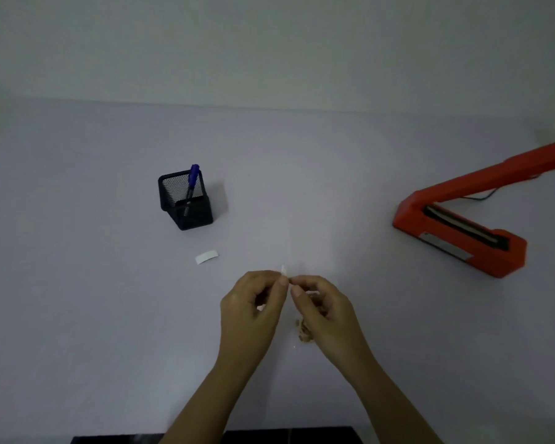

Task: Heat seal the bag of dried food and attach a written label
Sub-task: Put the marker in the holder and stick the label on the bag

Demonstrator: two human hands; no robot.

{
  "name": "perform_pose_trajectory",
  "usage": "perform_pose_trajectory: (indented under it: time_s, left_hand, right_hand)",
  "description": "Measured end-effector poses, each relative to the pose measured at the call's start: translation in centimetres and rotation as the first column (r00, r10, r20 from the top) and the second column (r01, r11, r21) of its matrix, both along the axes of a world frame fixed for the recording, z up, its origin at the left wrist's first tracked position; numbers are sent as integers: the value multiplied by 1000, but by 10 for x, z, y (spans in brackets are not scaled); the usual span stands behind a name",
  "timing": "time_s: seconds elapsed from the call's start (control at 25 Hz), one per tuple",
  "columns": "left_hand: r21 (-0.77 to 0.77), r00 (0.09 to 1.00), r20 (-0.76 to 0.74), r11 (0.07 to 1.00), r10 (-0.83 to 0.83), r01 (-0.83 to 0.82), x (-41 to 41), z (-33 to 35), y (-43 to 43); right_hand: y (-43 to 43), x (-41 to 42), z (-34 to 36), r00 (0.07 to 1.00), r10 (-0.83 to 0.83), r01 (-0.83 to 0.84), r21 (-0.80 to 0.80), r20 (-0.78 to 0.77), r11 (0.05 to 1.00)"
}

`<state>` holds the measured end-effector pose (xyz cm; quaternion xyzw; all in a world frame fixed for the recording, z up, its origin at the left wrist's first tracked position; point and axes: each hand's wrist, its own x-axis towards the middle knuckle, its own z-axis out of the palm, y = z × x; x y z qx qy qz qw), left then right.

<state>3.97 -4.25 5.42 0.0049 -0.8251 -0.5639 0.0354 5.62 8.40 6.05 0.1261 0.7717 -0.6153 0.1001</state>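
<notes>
A small clear bag of dried food (303, 331) hangs between my hands above the table, its brown contents showing below my fingers. My left hand (253, 306) and my right hand (324, 309) both pinch the bag's top edge, fingertips nearly touching. A blank white label (206, 257) lies on the table to the left of my hands. Further left and back, a blue pen (192, 184) stands in a black mesh pen holder (186, 203). The orange heat sealer (462, 219) sits at the right with its arm raised.
The pale table (77, 283) meets a plain wall at the back. A thin black cord (484, 197) runs behind the sealer. A dark edge (269, 437) borders the table's near side.
</notes>
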Motion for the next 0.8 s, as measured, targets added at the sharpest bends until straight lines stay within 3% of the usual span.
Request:
perform_pose_trajectory:
  time_s: [0.24,0.36,0.56,0.8]
  left_hand:
    - [4,995,54,997,-81,81,13,-7,31]
    - [-74,996,78,996,-43,49,2,-19,35]
    - [-6,938,346,999,-38,42,-38,-45,37]
    - [-39,922,384,997,-41,60,-83,-77,55]
  right_hand:
    - [29,11,-13,993,-93,100,-100,67,990]
    - [41,5,-25,986,-136,143,-67,101,987]
    - [59,-25,-49,986,-134,135,-1,101,991]
    - [80,-79,-84,988,-138,125,172,68,977]
